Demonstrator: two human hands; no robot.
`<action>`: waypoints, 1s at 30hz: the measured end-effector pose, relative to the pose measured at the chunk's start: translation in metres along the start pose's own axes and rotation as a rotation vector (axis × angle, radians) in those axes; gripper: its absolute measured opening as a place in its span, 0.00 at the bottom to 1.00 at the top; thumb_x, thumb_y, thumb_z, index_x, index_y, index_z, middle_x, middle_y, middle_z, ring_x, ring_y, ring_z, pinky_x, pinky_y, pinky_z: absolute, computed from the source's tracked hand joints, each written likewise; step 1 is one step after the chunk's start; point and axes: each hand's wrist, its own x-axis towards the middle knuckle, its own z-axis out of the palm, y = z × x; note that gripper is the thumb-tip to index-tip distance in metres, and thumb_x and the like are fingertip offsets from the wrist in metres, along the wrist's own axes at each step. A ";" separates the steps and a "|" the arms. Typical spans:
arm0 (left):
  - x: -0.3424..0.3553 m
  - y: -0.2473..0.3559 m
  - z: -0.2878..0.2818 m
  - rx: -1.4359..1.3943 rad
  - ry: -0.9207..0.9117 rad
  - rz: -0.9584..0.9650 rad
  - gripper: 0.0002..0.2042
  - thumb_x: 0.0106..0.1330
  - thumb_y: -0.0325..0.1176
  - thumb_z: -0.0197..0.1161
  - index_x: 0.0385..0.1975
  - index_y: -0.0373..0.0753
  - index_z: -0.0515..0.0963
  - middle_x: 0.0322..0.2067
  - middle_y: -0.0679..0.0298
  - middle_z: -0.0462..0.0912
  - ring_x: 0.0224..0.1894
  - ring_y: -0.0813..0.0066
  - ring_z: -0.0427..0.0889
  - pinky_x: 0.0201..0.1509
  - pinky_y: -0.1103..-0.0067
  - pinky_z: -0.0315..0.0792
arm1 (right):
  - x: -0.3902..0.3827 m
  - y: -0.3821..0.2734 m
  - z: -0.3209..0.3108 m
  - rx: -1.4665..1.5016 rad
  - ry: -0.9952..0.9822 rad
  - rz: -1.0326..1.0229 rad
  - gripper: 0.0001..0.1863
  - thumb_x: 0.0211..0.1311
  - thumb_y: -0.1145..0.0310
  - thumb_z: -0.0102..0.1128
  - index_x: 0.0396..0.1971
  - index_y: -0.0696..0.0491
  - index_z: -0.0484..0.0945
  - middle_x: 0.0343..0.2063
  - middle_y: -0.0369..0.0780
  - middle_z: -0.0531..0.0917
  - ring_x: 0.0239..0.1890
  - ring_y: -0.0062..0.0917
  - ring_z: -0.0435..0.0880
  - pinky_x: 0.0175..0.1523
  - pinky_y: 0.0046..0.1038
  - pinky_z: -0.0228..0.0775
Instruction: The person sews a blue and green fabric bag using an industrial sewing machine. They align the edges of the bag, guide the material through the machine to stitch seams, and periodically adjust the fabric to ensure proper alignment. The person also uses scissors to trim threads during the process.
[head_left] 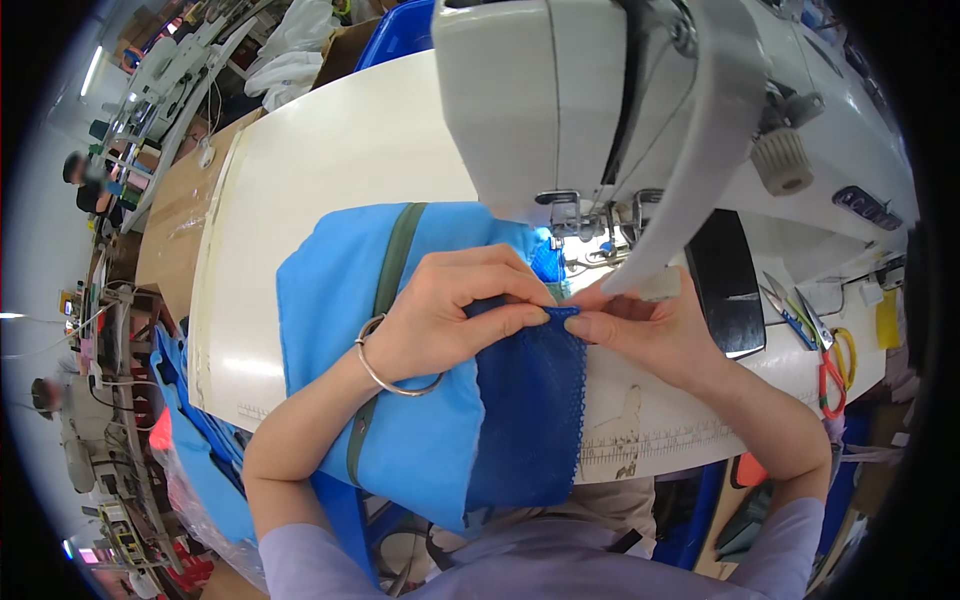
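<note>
A light blue fabric piece (330, 280) with an olive green band lies on the white sewing table, overlapping a dark navy mesh panel (525, 410). My left hand (465, 310), with a bangle at the wrist, pinches the top edge of the navy panel between thumb and fingers. Just beside it my right hand (650, 330) grips the same edge, thumb on the front. Both hands are in front of the sewing machine's presser foot (590, 255), where brighter blue fabric shows under the light.
A white sewing machine (510, 90) fills the upper right. Scissors (832, 375) lie at the table's (240, 300) right, near a black plate (730, 280). Stacked blue fabric (190, 400) is at the lower left, a blue bin (395, 30) behind. Other people (95, 195) are at machines on the left.
</note>
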 end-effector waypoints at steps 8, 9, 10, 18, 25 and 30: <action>-0.002 0.007 0.011 0.078 0.077 -0.039 0.06 0.62 0.27 0.70 0.36 0.35 0.84 0.33 0.59 0.84 0.34 0.65 0.84 0.38 0.74 0.76 | -0.009 -0.003 0.010 -0.241 0.117 -0.117 0.07 0.60 0.74 0.74 0.34 0.59 0.84 0.28 0.35 0.87 0.28 0.13 0.82 0.33 0.17 0.73; -0.002 0.009 0.014 0.112 0.101 -0.057 0.06 0.62 0.28 0.70 0.36 0.35 0.84 0.33 0.59 0.84 0.34 0.65 0.83 0.38 0.73 0.76 | -0.009 0.000 0.010 -0.288 0.125 -0.158 0.06 0.60 0.74 0.73 0.33 0.58 0.83 0.27 0.35 0.86 0.28 0.12 0.82 0.32 0.17 0.72; -0.003 0.013 0.016 0.144 0.113 -0.085 0.06 0.61 0.29 0.71 0.35 0.36 0.84 0.33 0.60 0.84 0.34 0.64 0.83 0.39 0.73 0.75 | -0.010 0.002 0.011 -0.334 0.133 -0.198 0.06 0.59 0.75 0.73 0.32 0.58 0.83 0.26 0.34 0.86 0.27 0.12 0.81 0.32 0.17 0.72; -0.001 0.023 0.021 0.118 0.110 -0.343 0.08 0.61 0.33 0.73 0.33 0.37 0.84 0.31 0.60 0.85 0.33 0.62 0.82 0.41 0.72 0.73 | -0.013 0.003 0.016 -0.395 0.172 -0.162 0.06 0.60 0.74 0.72 0.32 0.59 0.82 0.24 0.34 0.85 0.24 0.10 0.80 0.28 0.17 0.69; -0.004 0.011 0.008 -0.008 0.125 -0.396 0.06 0.64 0.28 0.71 0.36 0.32 0.85 0.31 0.60 0.86 0.33 0.74 0.82 0.40 0.78 0.74 | -0.011 0.011 0.011 -0.795 0.073 -0.551 0.06 0.53 0.72 0.71 0.29 0.56 0.82 0.22 0.37 0.82 0.25 0.28 0.82 0.29 0.28 0.74; 0.010 0.006 0.006 0.115 0.094 -0.407 0.07 0.64 0.28 0.70 0.37 0.30 0.85 0.32 0.62 0.85 0.35 0.78 0.80 0.41 0.80 0.72 | -0.019 0.018 0.016 -1.013 -0.039 -0.770 0.09 0.40 0.74 0.68 0.25 0.55 0.79 0.28 0.37 0.77 0.29 0.29 0.77 0.31 0.30 0.73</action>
